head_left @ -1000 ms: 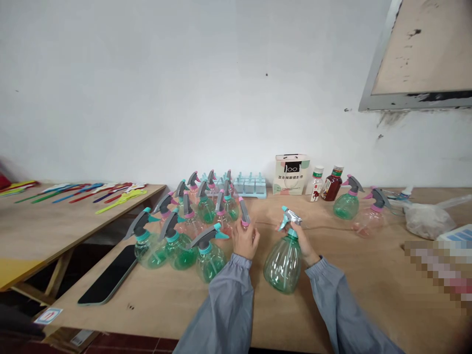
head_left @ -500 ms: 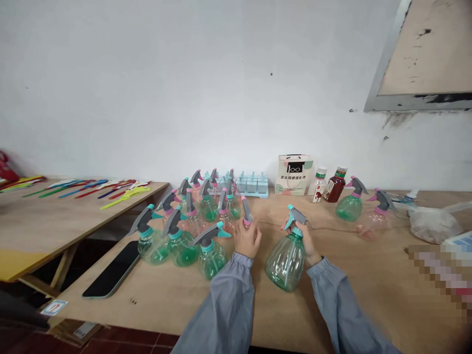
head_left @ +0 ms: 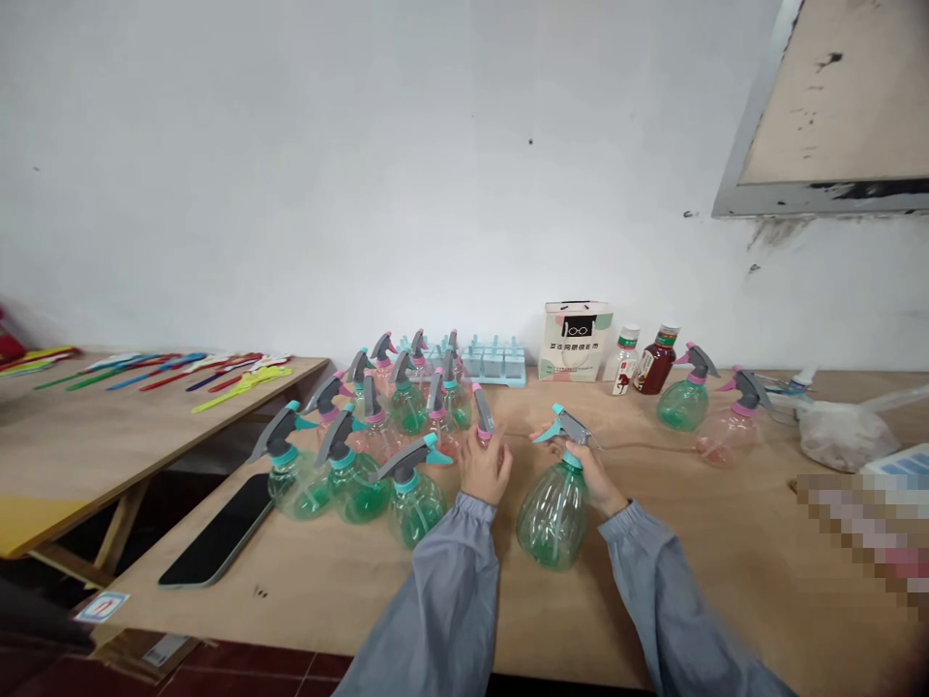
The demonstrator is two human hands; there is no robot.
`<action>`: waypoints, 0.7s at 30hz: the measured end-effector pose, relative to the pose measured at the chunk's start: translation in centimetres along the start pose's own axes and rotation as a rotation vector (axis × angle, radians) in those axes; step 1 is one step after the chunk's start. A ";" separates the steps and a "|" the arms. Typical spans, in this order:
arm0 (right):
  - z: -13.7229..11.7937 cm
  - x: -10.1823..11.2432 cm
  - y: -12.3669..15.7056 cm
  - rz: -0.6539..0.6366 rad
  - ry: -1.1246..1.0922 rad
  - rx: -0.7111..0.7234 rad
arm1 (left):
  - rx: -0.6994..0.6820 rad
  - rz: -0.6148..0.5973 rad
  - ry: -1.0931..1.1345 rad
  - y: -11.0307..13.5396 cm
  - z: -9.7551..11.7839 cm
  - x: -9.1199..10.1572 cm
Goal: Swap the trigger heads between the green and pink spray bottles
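Note:
My right hand (head_left: 593, 476) is closed round the teal-collared neck of a clear green spray bottle (head_left: 552, 518), its fingertips showing past the trigger on the left. The bottle stands nearly upright, its grey and teal spray head pointing left. My left hand (head_left: 485, 469) curls round a second spray bottle with a grey and pink head (head_left: 482, 410); its body is hidden behind the hand. Close by on the left are several more spray bottles, among them a green one (head_left: 419, 510) beside my left sleeve and a pink one (head_left: 438, 426) behind it.
A phone (head_left: 216, 534) lies at the table's left edge. Behind stand light-blue moulds (head_left: 495, 364), a paper bag (head_left: 577, 348) and two drink bottles (head_left: 657, 361). Two spray bottles (head_left: 682, 402) and a plastic bag (head_left: 842, 436) are on the right. Coloured hand-shaped clappers (head_left: 243, 387) lie on the left table.
The green bottle in my right hand has come more upright and its head has turned further left. My left hand stays on the pink-collared bottle. The view has shifted slightly.

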State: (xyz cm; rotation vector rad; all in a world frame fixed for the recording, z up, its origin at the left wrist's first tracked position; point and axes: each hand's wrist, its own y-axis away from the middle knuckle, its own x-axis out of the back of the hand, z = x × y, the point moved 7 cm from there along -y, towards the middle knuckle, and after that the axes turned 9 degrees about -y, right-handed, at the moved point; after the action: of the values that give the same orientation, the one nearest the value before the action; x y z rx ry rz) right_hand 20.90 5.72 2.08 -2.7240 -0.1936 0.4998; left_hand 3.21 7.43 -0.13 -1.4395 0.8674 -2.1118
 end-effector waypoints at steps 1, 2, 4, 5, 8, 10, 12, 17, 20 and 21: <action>-0.1 0.0 0.0 0.001 0.000 -0.007 | -0.002 0.004 0.001 0.0 0.0 0.0; -0.2 0.1 0.1 0.013 0.005 -0.011 | -0.005 0.006 0.003 0.0 0.0 0.0; -0.2 0.7 0.1 0.072 0.015 -0.009 | -0.010 0.006 0.006 0.1 0.0 0.0; -0.2 1.1 0.1 0.109 0.020 0.003 | -0.011 0.002 0.007 0.1 0.1 0.1; -0.5 1.8 -0.1 0.147 0.042 0.082 | 0.000 -0.008 0.007 0.0 0.1 0.2; -1.0 2.2 -0.1 0.166 0.062 0.135 | 0.004 -0.011 0.008 0.0 0.1 0.2; -1.4 3.1 0.1 0.199 0.080 0.145 | 0.005 -0.014 0.009 -0.1 0.2 0.2; -4.9 9.5 2.9 0.416 0.212 0.180 | 0.015 -0.022 0.009 -0.1 0.1 0.1; -9.1 15.7 6.0 0.625 0.366 0.303 | 0.009 -0.017 0.007 -0.1 0.2 0.2; -10.3 17.8 7.0 0.680 0.439 0.313 | 0.005 -0.013 0.006 -0.1 0.2 0.2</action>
State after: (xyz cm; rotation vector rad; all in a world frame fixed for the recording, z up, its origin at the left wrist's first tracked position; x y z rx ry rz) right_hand 41.63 -0.57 2.83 -2.4508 0.8660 0.0697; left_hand 3.30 7.30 0.09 -1.4405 0.8561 -2.1280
